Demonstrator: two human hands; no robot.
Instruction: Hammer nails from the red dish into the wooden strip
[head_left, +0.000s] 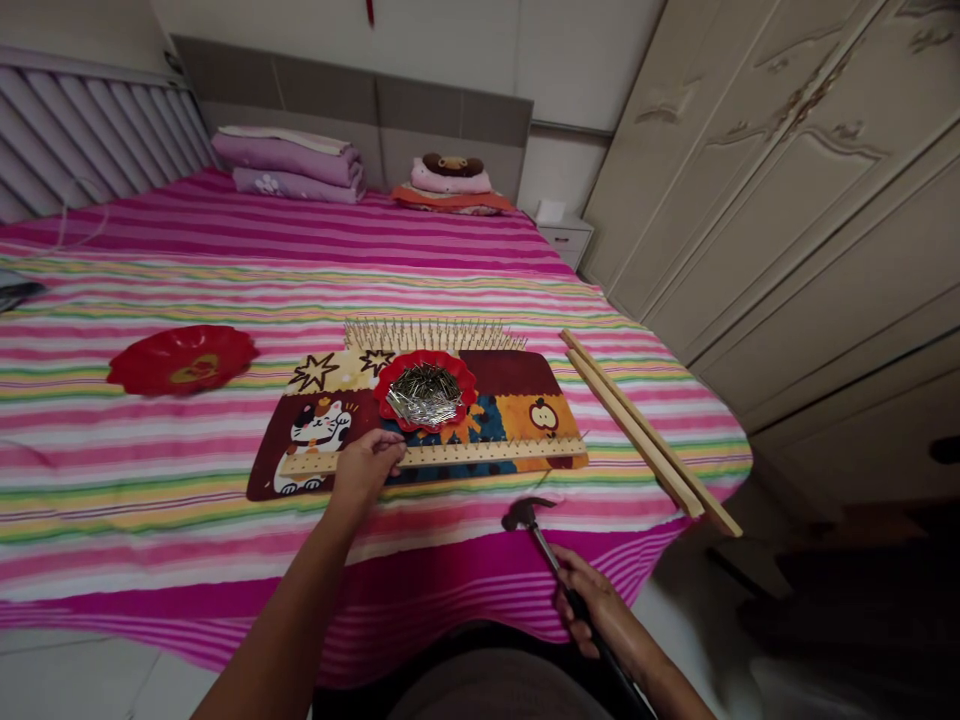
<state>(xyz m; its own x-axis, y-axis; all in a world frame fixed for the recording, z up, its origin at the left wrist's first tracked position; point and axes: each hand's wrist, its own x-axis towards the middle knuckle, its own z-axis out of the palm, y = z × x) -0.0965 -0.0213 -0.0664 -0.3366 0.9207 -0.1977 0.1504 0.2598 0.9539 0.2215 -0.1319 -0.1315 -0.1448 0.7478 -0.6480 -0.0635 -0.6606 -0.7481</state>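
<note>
My left hand [367,462] is over a thin wooden strip [480,456], its fingertips pressed together at the strip; anything pinched between them is too small to make out. Thin nails stand up along the strip to the right of that hand, while the left part shows a row of small holes. My right hand [594,605] grips the dark handle of a claw hammer [529,515], whose head is in front of the strip, apart from it. Just beyond my left hand, a red scalloped dish [384,385] holds a heap of loose nails [425,396].
Under the strip lies a patterned mat [274,450] on a striped bed. Behind it are strips full of upright nails [435,334]. Two bare wooden strips [637,425] lie at right, near the bed's edge. A red plate [184,360] is at left; folded bedding [292,165] is farther back.
</note>
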